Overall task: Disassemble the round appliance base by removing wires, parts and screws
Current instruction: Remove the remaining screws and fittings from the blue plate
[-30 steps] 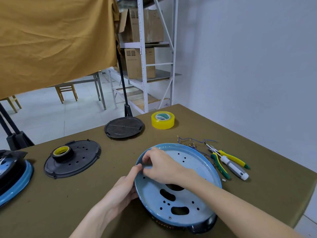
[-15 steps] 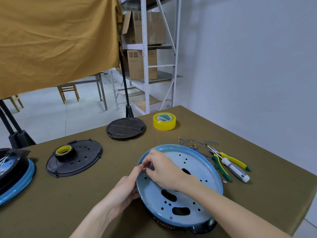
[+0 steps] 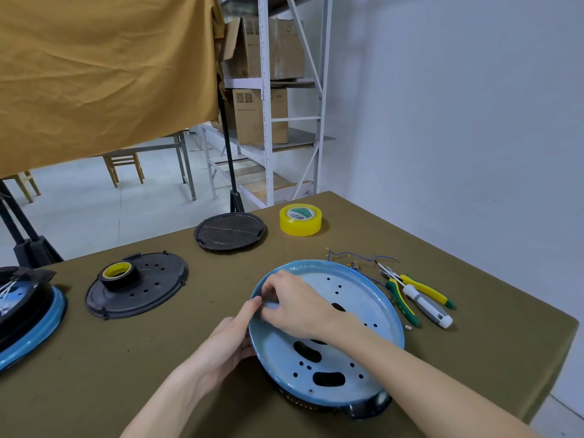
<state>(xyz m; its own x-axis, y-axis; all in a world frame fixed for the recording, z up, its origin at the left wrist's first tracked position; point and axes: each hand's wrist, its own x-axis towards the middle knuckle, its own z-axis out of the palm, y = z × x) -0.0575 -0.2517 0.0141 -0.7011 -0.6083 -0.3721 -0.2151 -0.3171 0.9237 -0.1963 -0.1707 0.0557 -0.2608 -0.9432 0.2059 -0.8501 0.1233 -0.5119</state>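
A round light-blue appliance base (image 3: 357,311) lies on the olive table, dotted with holes and slots, with a dark part under its near edge. My left hand (image 3: 227,339) grips its left rim, thumb up against the edge. My right hand (image 3: 294,303) reaches across the plate with curled fingertips at the left rim, pinching something too small to make out. Loose blue wires (image 3: 357,257) lie just behind the base.
Green-yellow pliers (image 3: 403,298) and a white-handled screwdriver (image 3: 426,306) lie right of the base. A yellow tape roll (image 3: 301,219) and a black disc (image 3: 230,230) sit at the back. A black cover (image 3: 139,286) carrying tape lies left, another blue appliance (image 3: 25,314) at far left.
Both hands stay at the base's left rim; the right fingertips have shifted slightly along it. The view has tilted a little.
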